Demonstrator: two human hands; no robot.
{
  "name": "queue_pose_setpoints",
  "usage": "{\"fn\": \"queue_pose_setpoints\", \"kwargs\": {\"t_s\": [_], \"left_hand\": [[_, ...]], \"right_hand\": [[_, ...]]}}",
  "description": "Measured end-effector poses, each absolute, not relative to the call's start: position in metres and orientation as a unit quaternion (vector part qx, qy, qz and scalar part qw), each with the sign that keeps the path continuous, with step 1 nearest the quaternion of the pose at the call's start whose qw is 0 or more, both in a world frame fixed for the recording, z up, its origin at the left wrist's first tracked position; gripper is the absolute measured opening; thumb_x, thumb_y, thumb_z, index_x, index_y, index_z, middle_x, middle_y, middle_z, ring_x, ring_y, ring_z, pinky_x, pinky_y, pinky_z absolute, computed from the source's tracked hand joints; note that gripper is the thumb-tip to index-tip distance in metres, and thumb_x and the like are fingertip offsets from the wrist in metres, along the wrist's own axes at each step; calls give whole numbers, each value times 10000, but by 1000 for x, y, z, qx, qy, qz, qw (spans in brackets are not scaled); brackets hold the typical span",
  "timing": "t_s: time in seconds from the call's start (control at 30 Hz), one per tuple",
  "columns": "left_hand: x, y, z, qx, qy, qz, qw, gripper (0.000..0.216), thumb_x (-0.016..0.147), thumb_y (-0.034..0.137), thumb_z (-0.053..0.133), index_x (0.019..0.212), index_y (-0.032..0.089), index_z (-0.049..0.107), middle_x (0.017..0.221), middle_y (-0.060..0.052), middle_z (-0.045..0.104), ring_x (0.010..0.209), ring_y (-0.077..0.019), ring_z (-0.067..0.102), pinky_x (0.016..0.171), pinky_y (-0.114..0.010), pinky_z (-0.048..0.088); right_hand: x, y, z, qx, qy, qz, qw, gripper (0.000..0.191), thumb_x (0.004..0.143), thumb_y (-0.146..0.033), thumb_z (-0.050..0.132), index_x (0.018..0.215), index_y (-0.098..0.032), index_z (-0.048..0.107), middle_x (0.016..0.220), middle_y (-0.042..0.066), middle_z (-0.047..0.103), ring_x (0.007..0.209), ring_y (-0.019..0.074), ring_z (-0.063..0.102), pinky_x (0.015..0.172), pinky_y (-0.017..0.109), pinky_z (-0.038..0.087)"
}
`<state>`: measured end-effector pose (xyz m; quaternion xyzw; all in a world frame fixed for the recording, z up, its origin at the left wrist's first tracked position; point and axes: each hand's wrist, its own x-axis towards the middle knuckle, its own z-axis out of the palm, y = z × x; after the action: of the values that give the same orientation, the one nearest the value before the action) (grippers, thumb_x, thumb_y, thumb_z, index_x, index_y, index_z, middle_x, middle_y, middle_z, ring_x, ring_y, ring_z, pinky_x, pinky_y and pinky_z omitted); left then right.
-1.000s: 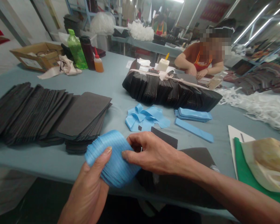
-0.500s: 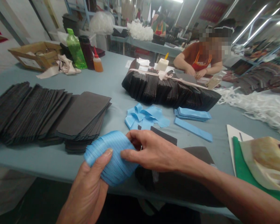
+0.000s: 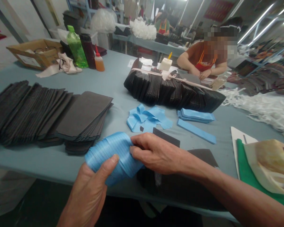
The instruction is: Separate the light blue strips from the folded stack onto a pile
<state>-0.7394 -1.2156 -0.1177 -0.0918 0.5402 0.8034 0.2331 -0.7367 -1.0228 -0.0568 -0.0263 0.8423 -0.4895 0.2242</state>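
My left hand (image 3: 94, 186) is closed around a fanned stack of blue fabric strips (image 3: 109, 148), its thumb pressing on top. At the stack's right edge, my right hand (image 3: 153, 153) pinches the end of a strip between thumb and fingers. Just beyond my hands lies a loose heap of blue strips (image 3: 148, 118) on the table. To its right are a small pile of folded blue strips (image 3: 196, 115) and one single flat blue strip (image 3: 196, 131). Dark grey panels (image 3: 203, 157) lie partly hidden under my right forearm.
Stacks of dark panels (image 3: 85, 113) cover the left of the table (image 3: 118, 72). A tied bundle of dark pieces (image 3: 165, 86) sits ahead. Bottles (image 3: 77, 47) and a cardboard box (image 3: 35, 55) stand back left. Another person (image 3: 203, 60) works across the table.
My right hand has moved slightly right, its thumb and fingers closing on the strip's end. My left thumb has shifted right over the stack.
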Motion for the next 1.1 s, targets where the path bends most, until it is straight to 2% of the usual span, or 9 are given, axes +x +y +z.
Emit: {"fn": "queue_pose_setpoints", "kwargs": {"t_s": [0.2,0.3,0.43,0.57,0.73,0.8,0.97,1.1], "left_hand": [[-743,-1213,-113,-100,540,798,248,410,692,286,983,1084,202,901,1118,-97,886,1162,-382,799,921,-363,679],[-743,-1214,-114,-114,532,798,258,465,643,240,995,1099,222,901,1088,-88,891,1127,-387,813,925,-384,681],[-742,-1216,-120,-102,521,808,254,492,709,184,951,1190,264,885,1153,-63,889,1177,-360,803,954,-372,669],[-742,-1215,-122,-91,520,812,250,443,746,178,943,1178,264,891,1182,-60,886,1208,-347,795,966,-354,664],[-742,-1209,-115,-99,510,818,248,356,779,319,982,1118,239,909,1125,-97,892,1158,-363,814,945,-386,684],[-743,-1208,-111,-94,514,819,239,360,776,348,987,1103,218,912,1119,-112,891,1168,-376,809,948,-397,687],[-743,-1204,-107,-105,512,826,212,356,753,294,996,1091,217,910,1137,-96,892,1186,-387,803,1001,-422,673],[-744,-1203,-109,-111,503,827,227,349,767,247,974,1107,220,901,1195,-94,885,1224,-390,791,1011,-426,671]], "right_hand": [[-741,-1021,-54,-33,847,-474,238,335,982,-83,481,687,-233,429,642,-54,394,610,137,386,555,316,283],[-742,-1020,-53,-32,853,-464,235,351,983,-79,478,677,-237,411,645,-55,383,614,138,389,566,322,280],[-742,-1020,-51,-29,857,-457,238,348,986,-83,473,678,-233,414,650,-54,390,624,140,400,579,321,289],[-742,-1020,-50,-26,856,-457,239,353,996,-77,476,685,-228,405,671,-54,388,648,135,412,601,314,315],[-742,-1020,-52,-28,835,-494,242,289,1007,-123,514,741,-223,461,657,-76,382,616,118,387,558,299,285],[-741,-1019,-55,-28,830,-509,226,271,978,-128,543,736,-221,463,638,-85,367,595,107,366,537,290,263],[-743,-1013,-59,-54,857,-484,171,362,928,-46,506,642,-220,367,593,-87,299,567,87,306,551,292,240],[-745,-1006,-60,-47,870,-469,146,348,966,-59,492,664,-215,417,605,-82,338,575,91,338,562,283,261]]}}
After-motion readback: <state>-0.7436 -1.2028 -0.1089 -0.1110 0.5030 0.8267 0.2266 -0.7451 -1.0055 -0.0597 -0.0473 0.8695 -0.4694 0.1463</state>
